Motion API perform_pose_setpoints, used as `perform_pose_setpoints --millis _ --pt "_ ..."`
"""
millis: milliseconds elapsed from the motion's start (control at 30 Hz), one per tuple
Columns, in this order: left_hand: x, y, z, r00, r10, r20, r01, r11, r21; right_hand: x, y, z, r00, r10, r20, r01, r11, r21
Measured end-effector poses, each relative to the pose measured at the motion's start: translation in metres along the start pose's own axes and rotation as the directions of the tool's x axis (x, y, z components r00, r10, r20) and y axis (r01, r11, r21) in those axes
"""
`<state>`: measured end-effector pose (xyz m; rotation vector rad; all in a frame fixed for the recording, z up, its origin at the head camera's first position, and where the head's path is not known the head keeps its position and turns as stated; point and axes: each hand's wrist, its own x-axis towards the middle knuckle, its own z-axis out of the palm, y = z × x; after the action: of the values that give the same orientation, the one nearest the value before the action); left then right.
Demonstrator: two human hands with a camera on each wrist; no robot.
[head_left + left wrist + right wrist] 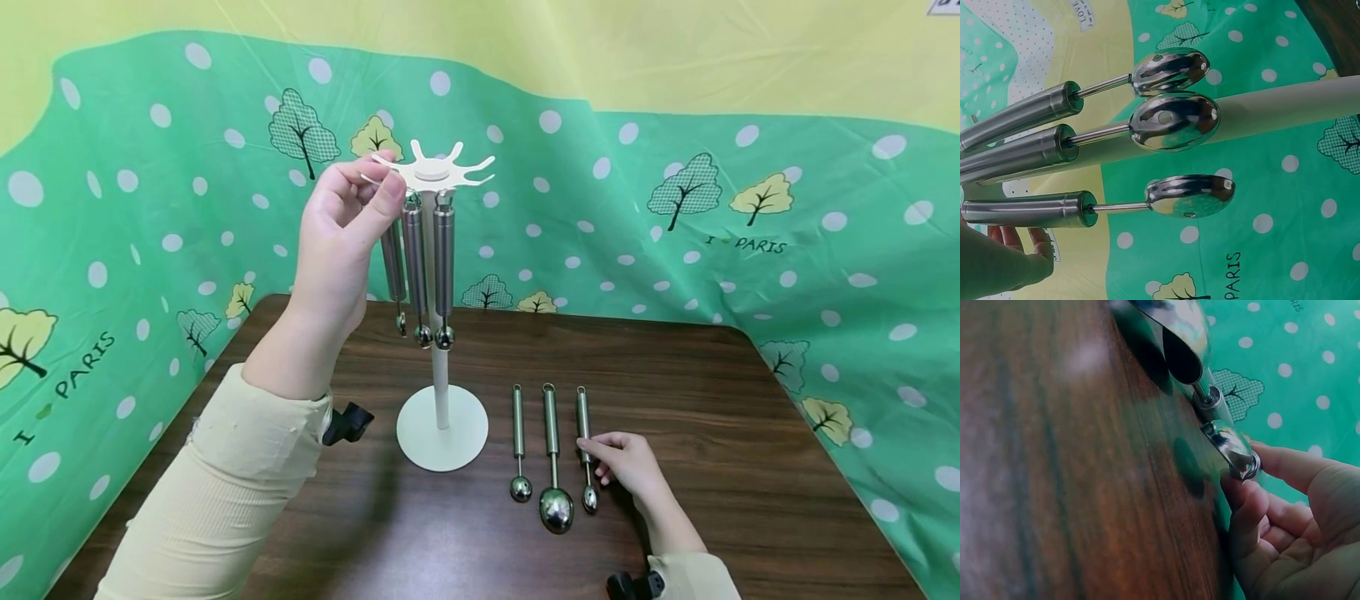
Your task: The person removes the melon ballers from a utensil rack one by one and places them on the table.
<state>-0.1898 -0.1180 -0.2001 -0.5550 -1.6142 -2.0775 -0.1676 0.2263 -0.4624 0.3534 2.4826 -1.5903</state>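
Holds a hook arm of the white stand [420,442] with the left hand [335,221], up at the left side of the top, with thumb and fingers pinched nearly together. Cannot tell of any grip on the hanging handle just beneath. Hanging from the top beside the post: three metal spoons, namely the left hanging spoon [393,265], the middle hanging spoon [415,258] and the right hanging spoon [445,262], all with handles up and shiny rounded bowls down.

Grips the lower handle of the narrow spoon [583,414] with the right hand [626,464], low over the counter [750,467], with fingers bent and thumb and fingertips close about the metal. Lies in line with the other two, at the right end of the row; cannot tell for sure of any lift off the wood. Next to it, just apart, see the large spoon [552,433], and beyond that the small round spoon [518,429], both flat on the counter with bowls toward the near edge, to the right of the round base. Behind everything, see a green and yellow cloth [600,250] with white dots and printed trees.
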Motion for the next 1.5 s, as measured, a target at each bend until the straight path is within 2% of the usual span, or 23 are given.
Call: perform_pose_setpoints --millis 400,900,1500 --pt "0.0011 -0.0015 0.0002 1.0 -0.004 -0.005 0.004 1.0 0.002 0.0019 -0.0016 -0.0007 1.0 0.009 0.013 -0.009 0.999 -0.041" --pt "0.0011 -0.0024 -0.0001 1.0 -0.001 -0.007 0.001 1.0 -0.015 0.0043 -0.0009 0.003 0.998 0.034 -0.047 -0.037 0.998 -0.056" --pt "0.0012 -0.0013 0.0001 1.0 -0.004 -0.015 0.004 1.0 -0.016 0.0021 -0.0008 0.0032 0.998 0.044 -0.049 -0.049 0.994 -0.102"
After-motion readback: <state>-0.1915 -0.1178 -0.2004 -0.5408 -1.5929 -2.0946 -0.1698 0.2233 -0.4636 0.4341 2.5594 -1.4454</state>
